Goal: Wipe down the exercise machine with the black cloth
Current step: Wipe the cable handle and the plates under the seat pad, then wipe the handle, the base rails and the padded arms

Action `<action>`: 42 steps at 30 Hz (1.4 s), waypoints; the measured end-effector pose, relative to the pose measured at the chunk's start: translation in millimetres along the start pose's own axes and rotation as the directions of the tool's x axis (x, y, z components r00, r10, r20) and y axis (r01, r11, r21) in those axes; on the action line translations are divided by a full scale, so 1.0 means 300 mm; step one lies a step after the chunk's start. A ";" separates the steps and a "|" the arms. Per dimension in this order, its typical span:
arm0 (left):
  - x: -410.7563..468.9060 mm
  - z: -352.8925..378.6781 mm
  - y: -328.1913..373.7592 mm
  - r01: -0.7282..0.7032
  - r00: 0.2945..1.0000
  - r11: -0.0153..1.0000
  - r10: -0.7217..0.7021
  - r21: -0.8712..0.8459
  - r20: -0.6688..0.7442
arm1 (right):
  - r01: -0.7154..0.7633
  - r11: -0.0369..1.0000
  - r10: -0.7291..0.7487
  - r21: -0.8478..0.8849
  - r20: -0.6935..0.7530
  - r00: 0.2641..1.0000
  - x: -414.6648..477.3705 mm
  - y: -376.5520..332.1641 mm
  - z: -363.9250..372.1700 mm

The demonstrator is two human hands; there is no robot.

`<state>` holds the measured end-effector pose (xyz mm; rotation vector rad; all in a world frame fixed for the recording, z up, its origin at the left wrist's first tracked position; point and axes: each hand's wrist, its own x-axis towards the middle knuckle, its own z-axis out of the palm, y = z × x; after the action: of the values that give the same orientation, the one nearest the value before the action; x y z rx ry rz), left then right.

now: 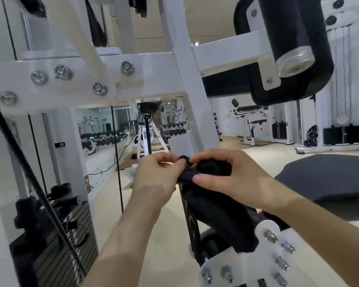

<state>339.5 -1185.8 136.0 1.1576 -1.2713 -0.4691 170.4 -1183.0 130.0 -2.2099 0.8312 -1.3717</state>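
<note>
Two bare arms reach up from the bottom of the view, and both hands meet in the middle. Just under them sits a white metal plate (265, 249) with shiny bolts, the part of the exercise machine (170, 65) that is closest. The left hand (153, 179) pinches the top edge of the black cloth (214, 204) between its thumb and fingers. The right hand (226, 172) is curled around a bunched lump of the same cloth, with its thumb pressed on the front of it. The cloth is held between the two hands, and the rest of it hangs down and drapes over a dark part of the machine beside the white plate. A thin black spring (188, 216) runs down just left of the hanging cloth. The machine's big white frame fills the top of the view, with round silver bolts along it. A fat black roller pad (288, 38) sticks out at the upper right. On the lower left is a stack of black weights (50, 245), with a black cable (29, 179) slanting across in front of it. A dark seat pad (327, 179) lies to the right, behind the right arm. Farther back, a mirror (104, 129) shows rows of dumbbells, and a fan (166, 119) stands near it. The floor (168, 220) is a pale cream colour.
</note>
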 end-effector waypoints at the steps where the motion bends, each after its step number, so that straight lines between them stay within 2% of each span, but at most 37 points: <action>1: 0.005 -0.010 0.007 -0.048 0.993 0.999 0.048 0.002 -0.110 | -0.039 0.997 0.039 0.071 0.002 0.999 0.004 -0.003 -0.022; 4: 0.065 -0.042 0.037 -0.214 0.918 0.973 0.167 -0.092 -0.360 | -0.053 0.995 0.068 0.083 -0.185 0.980 0.006 0.032 -0.055; 6: 0.114 -0.038 0.067 -0.330 0.867 0.937 0.252 -0.116 -0.429 | -0.045 0.999 0.044 0.004 -0.303 0.952 0.009 0.060 -0.041; 7: 0.138 -0.026 0.081 -0.387 0.852 0.921 0.337 -0.048 -0.400 | -0.044 0.997 0.017 -0.070 -0.347 0.938 0.015 0.072 -0.027; 8: 0.159 -0.011 0.095 -0.418 0.866 0.908 0.410 0.035 -0.285 | -0.046 0.987 -0.018 -0.156 -0.387 0.922 0.023 0.082 -0.015; 9: 0.173 0.006 0.106 -0.406 0.906 0.909 0.414 0.095 -0.084 | -0.053 0.971 -0.052 -0.232 -0.424 0.904 0.033 0.095 -0.008; 10: 0.177 0.017 0.113 -0.351 0.931 0.923 0.326 0.159 0.168 | -0.062 0.956 -0.077 -0.287 -0.450 0.890 0.039 0.106 -0.002; 11: 0.188 0.023 0.109 -0.313 0.909 0.917 0.213 0.248 0.359 | -0.068 0.945 -0.092 -0.320 -0.460 0.883 0.045 0.116 0.004; 12: 0.197 0.024 0.104 -0.315 0.878 0.887 0.138 0.337 0.458 | -0.067 0.939 -0.100 -0.337 -0.453 0.886 0.046 0.123 0.013; 13: 0.210 0.021 0.096 -0.345 0.867 0.848 0.123 0.402 0.483 | -0.056 0.934 -0.111 -0.353 -0.435 0.893 0.044 0.130 0.025; 15: 0.226 0.020 0.092 -0.394 0.875 0.812 0.187 0.431 0.447 | -0.024 0.909 -0.165 -0.416 -0.411 0.897 0.032 0.142 0.052; 19: 0.241 0.030 0.048 -0.387 0.886 0.866 0.253 0.317 0.390 | 0.003 0.889 -0.217 -0.457 -0.416 0.883 0.014 0.153 0.081; 21: 0.238 0.047 0.011 -0.425 0.893 0.858 0.347 0.288 0.286 | 0.004 0.894 -0.212 -0.448 -0.416 0.884 0.011 0.157 0.093; 24: 0.220 0.097 -0.040 -0.458 0.884 0.848 0.465 0.266 0.040 | 0.003 0.899 -0.192 -0.438 -0.387 0.902 0.000 0.157 0.115; 26: 0.194 0.139 -0.052 -0.417 0.884 0.883 0.449 0.215 -0.131 | -0.005 0.915 -0.163 -0.402 -0.382 0.910 -0.007 0.166 0.117; 28: 0.154 0.174 -0.069 -0.363 0.887 0.929 0.368 0.070 -0.279 | -0.008 0.942 -0.132 -0.337 -0.392 0.910 -0.021 0.165 0.115; 30: 0.115 0.200 -0.086 -0.351 0.884 0.932 0.298 -0.090 -0.359 | -0.029 0.978 -0.059 -0.205 -0.410 0.910 -0.036 0.150 0.106; 32: 0.087 0.207 -0.100 -0.315 0.890 0.933 0.226 -0.176 -0.395 | -0.046 0.997 0.018 -0.063 -0.387 0.922 -0.043 0.127 0.088; 35: 0.057 0.181 -0.121 -0.212 0.909 0.937 0.084 -0.279 -0.408 | -0.002 0.998 0.025 0.062 -0.360 0.933 -0.044 0.100 0.062; 37: 0.039 0.146 -0.110 -0.210 0.923 0.934 0.093 -0.288 -0.373 | 0.026 0.979 0.056 0.204 -0.387 0.920 -0.031 0.087 0.059; 40: 0.067 0.113 -0.073 -0.312 0.926 0.950 0.311 0.033 -0.215 | 0.048 0.926 0.167 0.376 -0.518 0.839 0.015 0.104 0.028; 42: 0.092 0.127 -0.059 -0.338 0.928 0.925 0.358 0.172 -0.106 | 0.025 0.920 0.226 0.390 -0.584 0.780 0.051 0.129 0.005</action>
<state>318.9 -1231.1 129.5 1.0385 -1.3755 -0.0286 166.6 -1221.9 115.4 -1.3894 0.7837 -2.0474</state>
